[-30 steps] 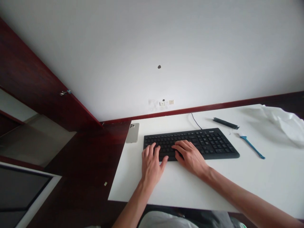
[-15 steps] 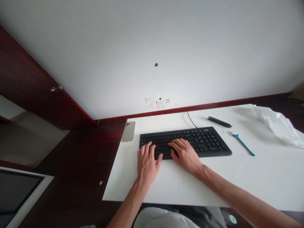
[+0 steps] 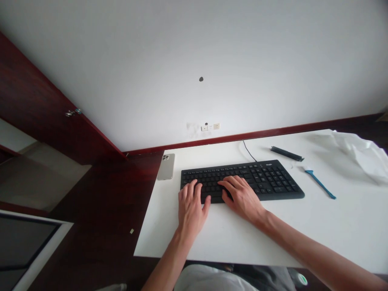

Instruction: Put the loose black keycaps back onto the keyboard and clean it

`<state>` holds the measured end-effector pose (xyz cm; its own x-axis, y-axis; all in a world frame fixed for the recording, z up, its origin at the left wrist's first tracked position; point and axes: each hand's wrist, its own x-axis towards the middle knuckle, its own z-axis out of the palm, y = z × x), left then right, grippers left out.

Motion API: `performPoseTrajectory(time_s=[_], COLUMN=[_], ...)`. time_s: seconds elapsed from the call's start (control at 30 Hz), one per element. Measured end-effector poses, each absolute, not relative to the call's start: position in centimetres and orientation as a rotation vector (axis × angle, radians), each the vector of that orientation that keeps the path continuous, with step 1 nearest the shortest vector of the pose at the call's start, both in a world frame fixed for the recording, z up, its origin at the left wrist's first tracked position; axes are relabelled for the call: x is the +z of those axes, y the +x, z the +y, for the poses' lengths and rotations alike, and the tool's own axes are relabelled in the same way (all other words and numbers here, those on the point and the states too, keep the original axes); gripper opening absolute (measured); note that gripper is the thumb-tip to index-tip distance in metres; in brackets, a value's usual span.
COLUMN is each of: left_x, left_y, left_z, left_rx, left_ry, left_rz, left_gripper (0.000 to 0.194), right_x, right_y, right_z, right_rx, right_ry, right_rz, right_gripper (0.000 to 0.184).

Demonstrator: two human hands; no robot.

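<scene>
A black keyboard [image 3: 269, 180] lies flat on the white table [image 3: 230, 238], its cable running off toward the back edge. Over its left end rests my left hand [image 3: 192, 204], fingers spread on the keys and thumb out at the front edge. My right hand [image 3: 241, 196] lies over the middle keys, fingers bent and slightly apart, holding nothing. The number pad to the right of it stays uncovered. Some keys are hidden beneath both hands.
A silver phone [image 3: 166, 166] lies face down at the table's left edge. To the right are a black strip-like piece [image 3: 287, 153], a blue brush [image 3: 320, 184] with pale bristles, and a crumpled white plastic bag [image 3: 360, 155]. A dark red door [image 3: 60, 105] stands at the left.
The whole view has shifted a little, so the table and its objects sit slightly farther right. Both hands keep nearly the same place on the keyboard.
</scene>
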<state>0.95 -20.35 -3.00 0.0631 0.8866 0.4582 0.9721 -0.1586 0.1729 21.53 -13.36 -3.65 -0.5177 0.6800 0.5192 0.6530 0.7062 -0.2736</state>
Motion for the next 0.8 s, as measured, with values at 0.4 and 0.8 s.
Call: performPoseTrajectory(time_s=[0.4, 0.8], left_x=[-2.8, -2.8], left_y=[0.7, 0.8], left_z=[-20.1, -20.1], left_rx=[-0.758, -0.773], left_ry=[-2.189, -2.190], left_rz=[-1.932, -1.936], left_gripper=[0.032, 0.039], right_x=[-2.4, -2.4], right_y=[23.9, 22.3], right_z=[-12.1, -13.4], right_rx=[0.198, 0.141], right_ry=[-1.166, -1.014], right_rz=[-2.060, -2.328], right_gripper=[0.027, 0.026])
